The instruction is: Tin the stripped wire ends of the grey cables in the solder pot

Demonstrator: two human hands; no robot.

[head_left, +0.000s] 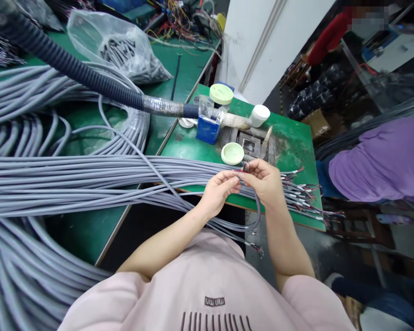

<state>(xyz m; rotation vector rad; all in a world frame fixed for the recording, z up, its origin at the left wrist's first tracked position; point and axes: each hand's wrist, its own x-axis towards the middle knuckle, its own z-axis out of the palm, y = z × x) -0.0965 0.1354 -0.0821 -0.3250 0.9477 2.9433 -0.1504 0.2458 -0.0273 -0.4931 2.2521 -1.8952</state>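
While our left hand (218, 192) and right hand (267, 184) pinch wires (247, 167) between them, we're apparently separating colours, next needing a steady hold.

1. Directly ahead of the left hand (217, 193) and right hand (266, 181), the way is blocked by the pale green dish (232, 153) and the square metal fixture (250, 147).
2. Left of the dish, a bare strip of table (182, 147) is left between the grey cables (124, 177) and the blue block (207, 128).
3. Beyond it, passage is barred by the ribbed hose (103, 87), stretched to the block.
4. Right of the fixture, bare table is offered.
5. Below the right hand, space is crossed by a cable loop (259, 211).
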